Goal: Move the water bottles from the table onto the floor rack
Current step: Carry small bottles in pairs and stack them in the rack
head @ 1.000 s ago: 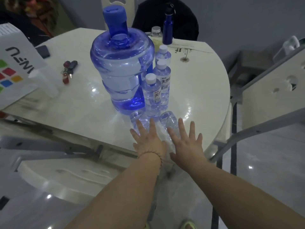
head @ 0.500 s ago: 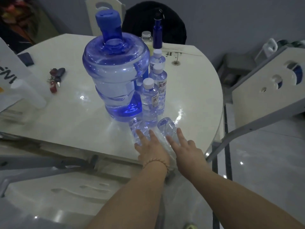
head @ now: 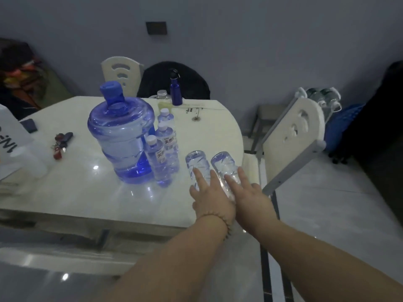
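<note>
Two clear water bottles lie side by side, bottoms pointing away, above the near right edge of the white table [head: 76, 188]. My left hand [head: 210, 198] grips the left bottle [head: 194, 161], and my right hand [head: 250, 196] grips the right bottle [head: 222, 161]; their caps are hidden under my palms. Three small upright bottles [head: 152, 154] stand beside a big blue water jug [head: 121, 136]. A blue floor rack [head: 344, 125] with bottles on top [head: 323, 99] stands at the far right by the wall.
A white chair [head: 292, 136] stands between the table and the rack. A dark blue flask [head: 175, 90], keys [head: 62, 142], a phone [head: 29, 125] and a white bag [head: 11, 144] are on the table. Another chair with a black jacket [head: 172, 81] sits behind.
Both hands have closed around the two lying bottles and carried them up and to the right. The view has risen, bringing the rack at the right into sight.
</note>
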Available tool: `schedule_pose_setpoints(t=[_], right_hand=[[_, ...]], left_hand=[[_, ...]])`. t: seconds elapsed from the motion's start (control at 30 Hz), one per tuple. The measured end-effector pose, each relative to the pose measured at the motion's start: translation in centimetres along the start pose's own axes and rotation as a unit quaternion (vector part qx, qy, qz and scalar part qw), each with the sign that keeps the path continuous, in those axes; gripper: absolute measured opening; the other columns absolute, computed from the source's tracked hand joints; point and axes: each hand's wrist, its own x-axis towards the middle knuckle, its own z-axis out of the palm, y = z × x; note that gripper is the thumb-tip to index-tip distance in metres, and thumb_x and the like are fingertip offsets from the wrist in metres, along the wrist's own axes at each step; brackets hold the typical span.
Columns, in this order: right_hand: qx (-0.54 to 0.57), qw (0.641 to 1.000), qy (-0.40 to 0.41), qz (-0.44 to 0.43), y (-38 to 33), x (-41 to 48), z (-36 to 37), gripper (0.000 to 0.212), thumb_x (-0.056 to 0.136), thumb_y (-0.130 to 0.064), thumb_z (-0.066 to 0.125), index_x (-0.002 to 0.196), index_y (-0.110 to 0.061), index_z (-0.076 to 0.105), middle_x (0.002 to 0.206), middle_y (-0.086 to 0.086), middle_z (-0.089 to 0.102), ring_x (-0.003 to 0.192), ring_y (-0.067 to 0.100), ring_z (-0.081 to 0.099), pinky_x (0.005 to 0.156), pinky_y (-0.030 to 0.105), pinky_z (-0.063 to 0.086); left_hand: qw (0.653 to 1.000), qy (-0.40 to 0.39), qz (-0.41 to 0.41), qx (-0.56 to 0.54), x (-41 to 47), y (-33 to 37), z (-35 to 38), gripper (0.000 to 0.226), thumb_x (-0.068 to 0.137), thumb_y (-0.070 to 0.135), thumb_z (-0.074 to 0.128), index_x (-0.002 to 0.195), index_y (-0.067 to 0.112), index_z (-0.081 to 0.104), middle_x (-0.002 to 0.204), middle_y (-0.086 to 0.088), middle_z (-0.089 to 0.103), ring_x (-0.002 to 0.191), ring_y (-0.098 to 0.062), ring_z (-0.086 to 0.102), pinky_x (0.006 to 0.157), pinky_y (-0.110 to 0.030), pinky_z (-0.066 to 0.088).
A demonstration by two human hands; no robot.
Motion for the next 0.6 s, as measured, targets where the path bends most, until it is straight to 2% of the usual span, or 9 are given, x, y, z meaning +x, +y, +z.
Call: schedule_pose_setpoints(t=[0.1, 0.3, 0.4, 0.47, 0.6], right_hand=[[0.042, 0.998, 0.039, 0.020, 5.7, -2.2, -3.9, 0.083, 0.086, -0.023, 0.059, 0.145, -0.040, 0.003, 0.159, -0.004, -0.006, 0.119, 0.031, 0.042, 0.086, 0.043, 0.048], [0.039, 0.994, 0.095, 0.042, 17.7, -6.0, -10.5, 0.086, 0.083, -0.021, 0.064, 0.144, -0.040, 0.007, 0.159, -0.003, -0.004, 0.122, 0.030, 0.043, 0.089, 0.040, 0.049], [0.045, 0.990, 0.108, 0.080, 22.8, -7.5, -13.2, 0.083, 0.084, -0.025, 0.063, 0.144, -0.043, 0.008, 0.159, -0.005, -0.004, 0.122, 0.030, 0.044, 0.085, 0.039, 0.047], [0.054, 0.986, 0.112, 0.109, 26.0, -8.5, -14.7, 0.082, 0.083, -0.025, 0.064, 0.144, -0.042, 0.011, 0.159, -0.006, -0.004, 0.122, 0.030, 0.044, 0.083, 0.039, 0.046], [0.067, 0.977, 0.117, 0.166, 31.5, -9.3, -16.4, 0.083, 0.083, -0.020, 0.063, 0.146, -0.039, 0.012, 0.159, -0.006, -0.005, 0.129, 0.029, 0.036, 0.095, 0.039, 0.041]], left_hand=[[0.999, 0.012, 0.042, 0.005, -2.9, 6.4, 1.6, 0.083, 0.084, 0.027, 0.061, 0.148, 0.033, 0.008, 0.154, 0.000, -0.023, 0.137, -0.035, 0.009, 0.104, -0.046, 0.035], [0.993, 0.043, 0.111, -0.026, -7.4, 18.8, 6.5, 0.091, 0.079, 0.021, 0.070, 0.146, 0.038, 0.011, 0.156, 0.001, -0.014, 0.134, -0.033, 0.018, 0.105, -0.042, 0.037], [0.987, 0.037, 0.150, -0.036, -8.6, 23.9, 8.7, 0.096, 0.075, 0.021, 0.075, 0.144, 0.041, 0.012, 0.155, 0.006, -0.015, 0.134, -0.033, 0.019, 0.102, -0.043, 0.040], [0.982, 0.027, 0.184, -0.041, -9.2, 27.0, 10.1, 0.095, 0.072, 0.020, 0.076, 0.144, 0.039, 0.016, 0.153, 0.010, -0.015, 0.134, -0.033, 0.017, 0.102, -0.047, 0.041], [0.974, 0.000, 0.227, -0.014, -8.9, 31.9, 12.8, 0.093, 0.076, 0.018, 0.071, 0.147, 0.035, 0.014, 0.154, 0.011, -0.017, 0.140, -0.033, 0.008, 0.109, -0.047, 0.033]])
